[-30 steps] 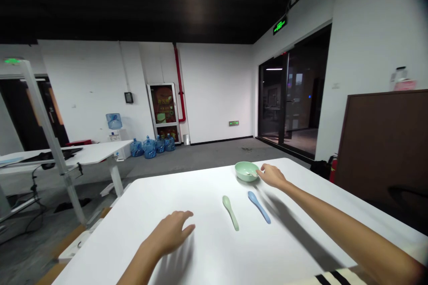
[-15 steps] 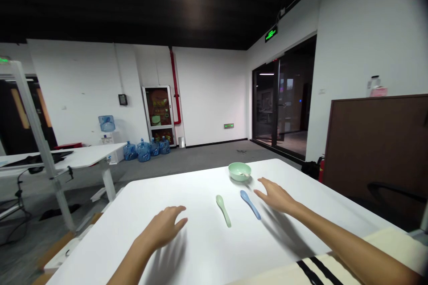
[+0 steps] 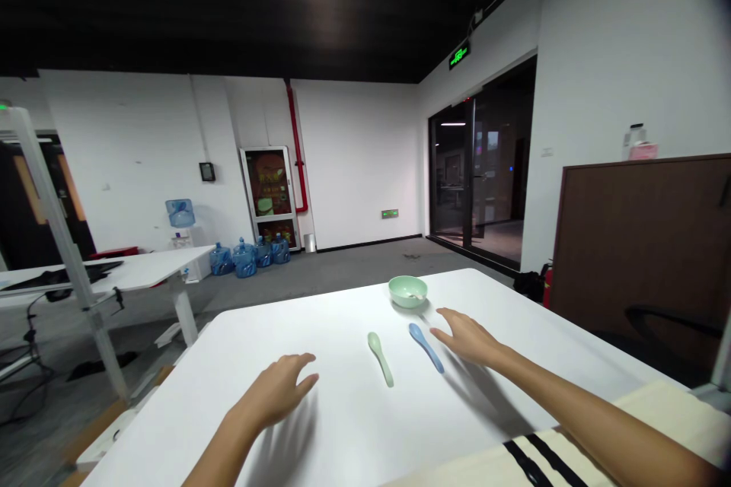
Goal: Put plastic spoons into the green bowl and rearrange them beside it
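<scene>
My left hand (image 3: pixel 279 389) hovers over the left part of the white table (image 3: pixel 336 434), thumb and fingers apart, holding nothing. To its right a pale green spoon (image 3: pixel 380 359) lies on the tabletop. Beside that lies a blue spoon (image 3: pixel 426 348), its handle angled toward the lower right. My right hand (image 3: pixel 467 336) is just right of the blue spoon, open and apart from it, with its shadow below. Beyond the spoons, near the far edge, stands a light green bowl (image 3: pixel 407 292); a small pale thing shows inside it, too small to name.
Cream cloth with black stripes (image 3: pixel 542 460) lies along the near right edge. Another white table (image 3: pixel 194 259) with a metal post (image 3: pixel 62 228) stands at the left. Several blue water bottles (image 3: pixel 245 259) are on the floor behind. A brown cabinet (image 3: pixel 640 243) stands at the right.
The view has shifted very slightly. Both hands stay open in nearly the same places, and the spoons and bowl have not moved on the table.
</scene>
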Tool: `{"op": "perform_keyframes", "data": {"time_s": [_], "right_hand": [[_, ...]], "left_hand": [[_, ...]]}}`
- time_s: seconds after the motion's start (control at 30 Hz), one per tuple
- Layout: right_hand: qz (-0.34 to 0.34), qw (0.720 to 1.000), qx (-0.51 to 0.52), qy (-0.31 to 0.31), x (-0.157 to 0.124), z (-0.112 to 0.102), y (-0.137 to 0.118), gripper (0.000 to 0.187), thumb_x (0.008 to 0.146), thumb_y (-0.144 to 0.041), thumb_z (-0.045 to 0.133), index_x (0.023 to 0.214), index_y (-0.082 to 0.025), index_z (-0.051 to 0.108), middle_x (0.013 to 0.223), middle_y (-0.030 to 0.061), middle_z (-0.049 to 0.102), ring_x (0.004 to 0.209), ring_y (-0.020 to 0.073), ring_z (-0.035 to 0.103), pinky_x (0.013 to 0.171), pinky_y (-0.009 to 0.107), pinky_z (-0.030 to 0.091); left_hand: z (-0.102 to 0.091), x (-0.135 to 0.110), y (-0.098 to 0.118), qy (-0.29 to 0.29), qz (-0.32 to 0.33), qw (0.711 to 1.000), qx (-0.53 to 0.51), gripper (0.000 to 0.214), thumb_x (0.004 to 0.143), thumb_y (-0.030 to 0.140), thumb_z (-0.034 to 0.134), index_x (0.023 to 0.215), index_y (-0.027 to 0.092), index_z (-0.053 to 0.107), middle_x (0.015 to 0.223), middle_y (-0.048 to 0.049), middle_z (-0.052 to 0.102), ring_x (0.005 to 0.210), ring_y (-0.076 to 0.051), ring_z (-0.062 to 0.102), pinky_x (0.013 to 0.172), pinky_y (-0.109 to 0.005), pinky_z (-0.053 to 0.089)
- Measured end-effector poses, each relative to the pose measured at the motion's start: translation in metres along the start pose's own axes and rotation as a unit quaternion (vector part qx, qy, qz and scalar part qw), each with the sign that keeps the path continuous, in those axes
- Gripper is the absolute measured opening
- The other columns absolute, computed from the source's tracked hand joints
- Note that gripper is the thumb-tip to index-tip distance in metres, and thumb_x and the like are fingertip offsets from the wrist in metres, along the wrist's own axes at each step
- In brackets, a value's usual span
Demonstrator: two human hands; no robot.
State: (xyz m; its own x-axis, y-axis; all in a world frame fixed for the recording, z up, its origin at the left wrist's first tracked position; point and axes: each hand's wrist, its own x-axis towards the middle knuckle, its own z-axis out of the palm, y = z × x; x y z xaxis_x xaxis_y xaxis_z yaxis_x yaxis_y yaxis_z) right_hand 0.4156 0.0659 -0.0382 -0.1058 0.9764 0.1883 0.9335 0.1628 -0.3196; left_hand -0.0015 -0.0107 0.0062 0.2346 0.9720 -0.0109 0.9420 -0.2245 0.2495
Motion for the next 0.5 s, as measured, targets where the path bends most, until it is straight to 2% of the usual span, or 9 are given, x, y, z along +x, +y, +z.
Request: {"op": "perform_keyframes", "data": {"time_s": [0.27,0.5], "right_hand": [[-0.008,1.000,-0.016,0.012,0.013,-0.004,0.004,0.064,0.090,-0.059,0.041,0.137,-0.017,0.050,0.135,0.0145,0.057,0.122,0.0287,0.054,0.095,0.034,0.041],[0.014,0.999,-0.037,0.017,0.062,-0.019,-0.002,0.056,0.090,-0.055,0.041,0.127,-0.016,0.057,0.113,0.0152,0.068,0.103,0.0279,0.063,0.077,0.031,0.044]], "left_hand": [[-0.002,-0.002,0.002,0.001,0.006,1.000,0.001,0.060,0.089,0.058,0.038,0.135,0.024,0.055,0.134,-0.0094,0.061,0.125,-0.030,0.053,0.100,-0.042,0.042],[0.000,0.001,0.000,-0.002,-0.002,1.000,-0.004,0.059,0.089,0.058,0.039,0.135,0.025,0.055,0.135,-0.0090,0.060,0.126,-0.031,0.052,0.101,-0.043,0.042]]}}
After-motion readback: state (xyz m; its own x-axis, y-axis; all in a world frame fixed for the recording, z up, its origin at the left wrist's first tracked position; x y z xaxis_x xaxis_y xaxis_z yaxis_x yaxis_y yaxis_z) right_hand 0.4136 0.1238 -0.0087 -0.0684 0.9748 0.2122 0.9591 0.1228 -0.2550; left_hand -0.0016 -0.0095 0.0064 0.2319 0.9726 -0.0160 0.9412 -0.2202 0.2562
